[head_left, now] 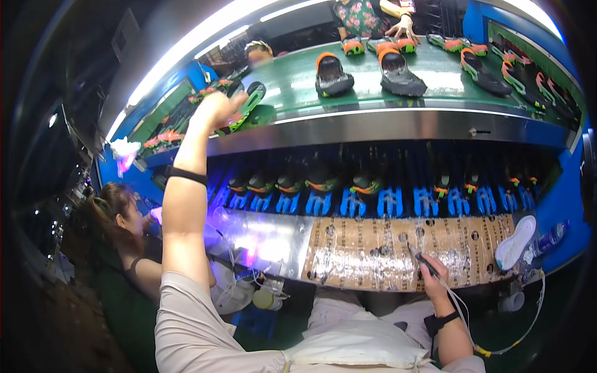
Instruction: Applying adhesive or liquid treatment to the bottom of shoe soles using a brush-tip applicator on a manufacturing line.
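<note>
My left hand (pixel 217 110) is stretched out to the far left, its fingers closed on a shoe (pixel 249 107) with a bright green sole. That shoe is tilted on its side over the left part of the green conveyor belt (pixel 292 78). My right hand (pixel 434 273) grips a dark pen-like tool (pixel 427 262), with thin white tubes trailing from it. The tool's tip is over the cardboard-covered bench (pixel 367 255). Farther off, a black shoe with an orange collar (pixel 333 78) and a second such shoe (pixel 401 78) stand on the belt.
Blue racks (pixel 390 202) holding several shoes line the space under the belt. A white sole (pixel 517 244) and a bottle (pixel 552 236) lie at the bench's right end. One co-worker (pixel 121 217) sits at left; another's hand (pixel 404 28) touches shoes across the belt.
</note>
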Available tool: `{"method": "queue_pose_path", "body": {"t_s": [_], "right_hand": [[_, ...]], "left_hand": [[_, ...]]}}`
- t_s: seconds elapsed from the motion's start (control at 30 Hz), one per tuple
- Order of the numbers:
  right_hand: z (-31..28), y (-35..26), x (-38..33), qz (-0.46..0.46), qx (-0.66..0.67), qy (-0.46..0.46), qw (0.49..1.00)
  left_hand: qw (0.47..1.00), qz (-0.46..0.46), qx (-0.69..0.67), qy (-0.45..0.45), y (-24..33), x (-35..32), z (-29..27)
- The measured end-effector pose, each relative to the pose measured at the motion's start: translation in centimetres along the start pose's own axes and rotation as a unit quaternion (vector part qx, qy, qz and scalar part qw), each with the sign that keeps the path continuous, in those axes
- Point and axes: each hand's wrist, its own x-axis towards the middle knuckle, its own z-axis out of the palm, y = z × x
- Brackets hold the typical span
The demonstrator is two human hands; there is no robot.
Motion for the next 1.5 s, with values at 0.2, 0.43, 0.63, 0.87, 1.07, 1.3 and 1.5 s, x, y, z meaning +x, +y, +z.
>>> {"method": "queue_pose_path", "body": {"t_s": [0.2,0.43,0.63,0.87,1.07,1.3,1.5], "right_hand": [[0.6,0.2,0.4,0.04,0.035,0.0,0.999],[1.8,-3.1,1.3,0.079,0.085,0.046,0.992],[3.8,-5.7,2.4,0.149,0.214,0.046,0.964],[6.4,-12.1,3.5,0.155,0.331,-0.069,0.928],[10.1,-14.3,5.2,0.131,0.285,-0.143,0.939],[12.5,-15.5,6.0,0.14,0.219,-0.146,0.955],[13.6,-15.6,6.0,0.144,0.194,-0.129,0.962]], "left_hand": [[0.994,-0.061,-0.091,0.005,-1.3,-0.4,4.7],[0.7,-0.058,-0.7,0.13,3.0,-9.7,7.9],[0.411,-0.056,-0.901,-0.129,9.6,-26.0,16.1],[-0.005,-0.135,-0.969,-0.209,19.7,-38.8,21.8],[0.046,-0.189,-0.955,-0.224,23.1,-41.7,21.3],[0.055,-0.163,-0.955,-0.24,23.9,-42.0,21.3],[0.077,-0.181,-0.95,-0.245,24.1,-42.4,20.8]]}}
